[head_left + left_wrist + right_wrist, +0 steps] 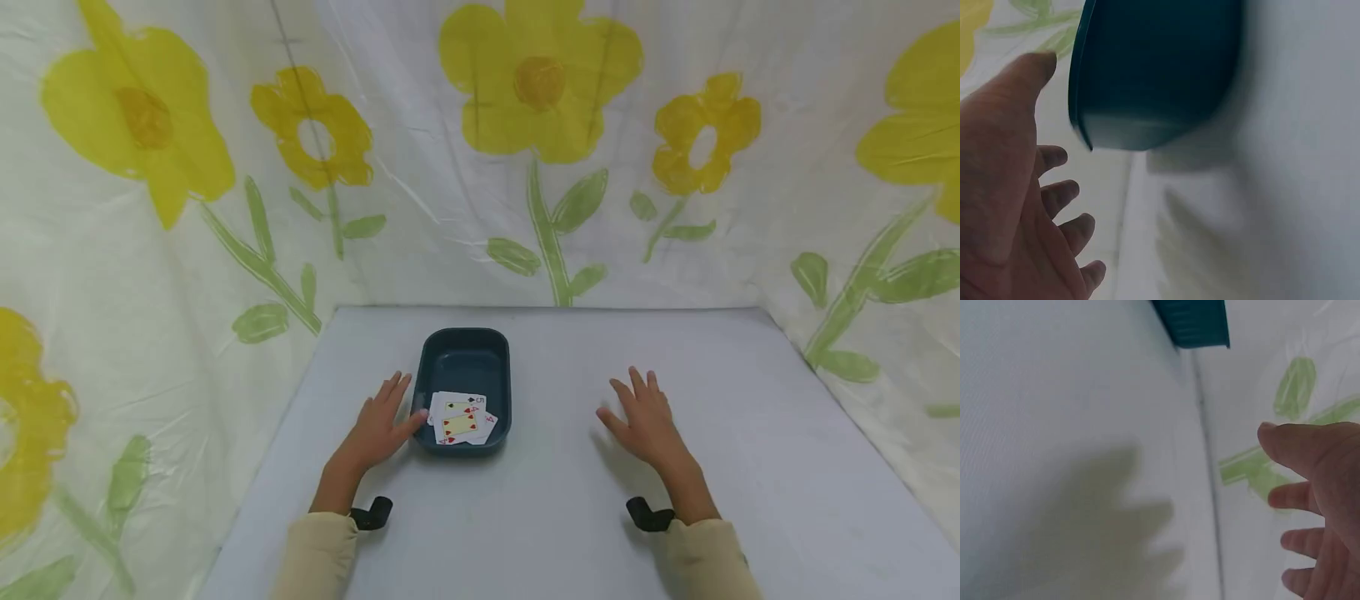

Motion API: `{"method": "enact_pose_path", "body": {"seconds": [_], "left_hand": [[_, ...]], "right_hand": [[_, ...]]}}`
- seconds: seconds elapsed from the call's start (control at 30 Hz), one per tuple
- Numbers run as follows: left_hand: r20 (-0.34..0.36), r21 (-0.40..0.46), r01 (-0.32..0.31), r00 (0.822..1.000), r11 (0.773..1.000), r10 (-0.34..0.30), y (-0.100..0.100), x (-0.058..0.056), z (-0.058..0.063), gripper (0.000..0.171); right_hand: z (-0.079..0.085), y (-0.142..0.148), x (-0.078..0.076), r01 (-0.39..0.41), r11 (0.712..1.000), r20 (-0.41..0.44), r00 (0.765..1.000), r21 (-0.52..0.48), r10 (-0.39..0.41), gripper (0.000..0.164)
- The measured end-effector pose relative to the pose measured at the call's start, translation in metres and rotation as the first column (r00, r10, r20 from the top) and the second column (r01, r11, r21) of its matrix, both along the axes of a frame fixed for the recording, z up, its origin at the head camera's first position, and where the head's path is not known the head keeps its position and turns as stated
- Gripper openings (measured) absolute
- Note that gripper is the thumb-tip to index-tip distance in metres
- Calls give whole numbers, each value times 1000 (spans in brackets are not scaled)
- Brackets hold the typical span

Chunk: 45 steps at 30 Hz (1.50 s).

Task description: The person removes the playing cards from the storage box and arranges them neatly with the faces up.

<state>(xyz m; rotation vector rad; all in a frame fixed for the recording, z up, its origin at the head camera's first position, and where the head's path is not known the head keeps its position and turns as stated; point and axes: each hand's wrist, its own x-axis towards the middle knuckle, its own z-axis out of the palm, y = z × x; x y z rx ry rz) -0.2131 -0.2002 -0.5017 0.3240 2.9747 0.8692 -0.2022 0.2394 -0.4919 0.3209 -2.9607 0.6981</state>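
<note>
Though askew, cards [461, 419] in tray [472, 368]

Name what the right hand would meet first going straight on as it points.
Probably the flower-painted sheet past the table; the tray sits left of that line, though depth is unclear.

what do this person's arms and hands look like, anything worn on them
The left hand and right hand are bare, without gloves. The sleeves are pale beige. Short, black, angled wrist pieces jut inward beside the sleeves' ends. No cables show.
</note>
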Motion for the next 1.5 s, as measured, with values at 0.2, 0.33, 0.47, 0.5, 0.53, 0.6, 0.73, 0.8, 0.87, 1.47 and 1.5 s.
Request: {"method": "enact_pose_path", "body": {"seconds": [0.2,0.33,0.47,0.5,0.53,0.6,0.73,0.8,0.87,1.47,1.5], "left_hand": [[31,108,28,999,994,-32,16,8,-11,104],[54,174,22,998,985,-31,25,11,-14,117],[76,213,-3,997,977,-13,28,14,-15,122],[88,222,-13,996,975,-7,28,15,-15,122],[97,230,-21,995,973,-1,28,15,-16,122],[117,241,-32,993,970,4,28,14,-17,123],[124,258,-39,992,965,7,30,13,-20,124],[120,264,-40,993,964,9,30,14,-20,124],[115,268,-41,993,963,10,31,16,-20,124],[121,321,-47,993,946,8,28,20,-20,121],[124,320,-49,992,946,9,29,20,-21,121]], "right_hand": [[5,-16,-2,-71,997,-9,997,-19,71,54],[8,-28,-5,-104,994,21,994,-24,104,50],[12,-47,-10,-136,989,32,990,-51,138,48],[14,-52,-11,-144,988,30,989,-56,146,47],[15,-57,-13,-155,986,21,987,-56,156,46],[18,-68,-17,-163,985,13,986,-64,164,45],[24,-88,-21,-166,983,1,986,-75,167,41],[27,-99,-23,-169,982,2,985,-89,170,40],[28,-109,-24,-181,978,-5,983,-105,182,37],[42,-185,-51,-401,915,127,907,-39,402,31],[42,-188,-53,-402,915,138,906,-20,401,30]]}}
